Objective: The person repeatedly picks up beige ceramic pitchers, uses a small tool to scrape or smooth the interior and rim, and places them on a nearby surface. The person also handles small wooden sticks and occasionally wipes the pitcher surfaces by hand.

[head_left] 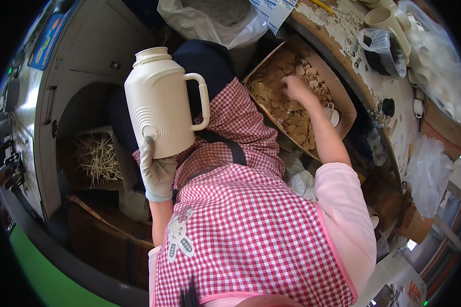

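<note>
My left hand (155,174), in a pale work glove, is closed on the lower end of a cream plastic thermos jug body (159,105). The jug stands nearly upright over my lap, its threaded neck at the far end and its handle on the right. Concentric ridges circle a small round mark near its base. My bare right hand (295,89) reaches into a cardboard box (340,94) of small flat cream plastic pieces (294,123). Its fingers are curled down among the pieces, and whatever they pinch is hidden.
A white cup-like part (332,115) sits at the box's right side. Right of it runs a worn bench (343,38) with cream parts and plastic bags. On the left, a bin of thin cream sticks (100,158) lies below a grey cabinet (95,56). A translucent bag (215,23) stands ahead.
</note>
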Demonstrator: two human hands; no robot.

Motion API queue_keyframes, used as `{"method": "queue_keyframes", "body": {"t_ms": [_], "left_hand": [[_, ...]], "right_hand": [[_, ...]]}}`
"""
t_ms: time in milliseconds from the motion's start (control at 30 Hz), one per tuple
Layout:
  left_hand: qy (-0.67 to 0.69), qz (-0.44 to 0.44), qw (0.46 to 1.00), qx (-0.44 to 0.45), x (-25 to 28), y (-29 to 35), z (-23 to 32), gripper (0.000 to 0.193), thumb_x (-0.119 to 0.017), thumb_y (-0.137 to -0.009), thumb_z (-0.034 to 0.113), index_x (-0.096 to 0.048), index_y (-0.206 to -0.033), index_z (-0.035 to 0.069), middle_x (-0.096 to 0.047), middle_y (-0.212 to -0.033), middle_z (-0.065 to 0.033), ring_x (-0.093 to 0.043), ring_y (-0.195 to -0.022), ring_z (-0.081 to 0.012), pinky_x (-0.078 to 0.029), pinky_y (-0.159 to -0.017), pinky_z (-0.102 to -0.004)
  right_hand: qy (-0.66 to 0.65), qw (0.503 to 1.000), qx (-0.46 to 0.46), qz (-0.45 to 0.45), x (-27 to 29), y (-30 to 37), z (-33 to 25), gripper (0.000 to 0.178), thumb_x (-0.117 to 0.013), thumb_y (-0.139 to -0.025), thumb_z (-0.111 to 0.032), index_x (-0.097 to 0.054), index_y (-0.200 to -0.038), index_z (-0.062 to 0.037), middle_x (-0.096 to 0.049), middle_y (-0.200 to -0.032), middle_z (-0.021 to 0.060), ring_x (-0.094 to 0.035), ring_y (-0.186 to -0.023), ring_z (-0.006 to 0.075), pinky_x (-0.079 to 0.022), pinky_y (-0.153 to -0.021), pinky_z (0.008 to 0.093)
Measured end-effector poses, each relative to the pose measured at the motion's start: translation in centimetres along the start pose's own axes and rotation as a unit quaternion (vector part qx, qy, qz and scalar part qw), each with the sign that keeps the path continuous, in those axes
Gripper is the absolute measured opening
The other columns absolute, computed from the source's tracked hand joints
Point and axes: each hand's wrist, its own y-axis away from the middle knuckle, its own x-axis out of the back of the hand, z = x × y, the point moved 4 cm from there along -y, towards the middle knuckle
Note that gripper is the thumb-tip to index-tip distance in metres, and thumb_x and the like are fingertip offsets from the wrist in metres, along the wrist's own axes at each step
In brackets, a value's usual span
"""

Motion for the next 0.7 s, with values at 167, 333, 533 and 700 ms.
{"method": "queue_keyframes", "body": {"t_ms": [167, 333, 533, 700], "left_hand": [[0.044, 0.053, 0.997, 0.027, -0.9, -0.7, -0.4, 0.046, -0.058, -0.107, 0.021, -0.046, -0.146, -0.002, -0.055, -0.146, -0.0185, -0.058, -0.133, -0.027, -0.052, -0.111, -0.0493], [0.058, 0.08, 0.995, 0.027, -1.0, -1.4, -0.1, 0.046, -0.058, -0.107, 0.022, -0.047, -0.146, 0.0, -0.055, -0.147, -0.017, -0.058, -0.133, -0.0291, -0.05, -0.112, -0.0511], [0.103, 0.083, 0.991, -0.027, 0.6, -1.6, 0.0, 0.047, -0.062, -0.105, 0.024, -0.05, -0.146, 0.005, -0.06, -0.142, -0.0108, -0.059, -0.132, -0.024, -0.049, -0.113, -0.0451], [0.052, 0.04, 0.997, -0.042, -0.2, -1.9, -0.4, 0.045, -0.06, -0.106, 0.02, -0.052, -0.147, 0.003, -0.058, -0.146, -0.0093, -0.056, -0.135, -0.0195, -0.045, -0.116, -0.0415]], "right_hand": [[-0.13, 0.981, 0.046, 0.135, -6.7, 0.2, 1.2, 0.038, -0.08, -0.084, -0.015, -0.072, -0.119, -0.0034, -0.073, -0.113, 0.0191, -0.07, -0.103, 0.0376, -0.055, -0.089, 0.0448], [-0.185, 0.975, 0.004, 0.124, -7.2, 0.3, 2.5, 0.032, -0.081, -0.088, -0.016, -0.071, -0.115, -0.0032, -0.074, -0.103, 0.0127, -0.072, -0.093, 0.0271, -0.056, -0.082, 0.0383], [-0.559, 0.811, -0.07, 0.155, -5.4, 0.1, 2.1, 0.02, -0.082, -0.089, -0.012, -0.071, -0.104, -0.0046, -0.072, -0.087, 0.0029, -0.065, -0.075, 0.0106, -0.05, -0.067, 0.025], [-0.65, 0.737, 0.079, 0.167, 1.9, 2.5, -5.5, 0.045, -0.073, -0.093, -0.008, -0.064, -0.137, -0.0093, -0.073, -0.099, 0.0009, -0.065, -0.076, 0.0089, -0.052, -0.067, 0.0231]]}}
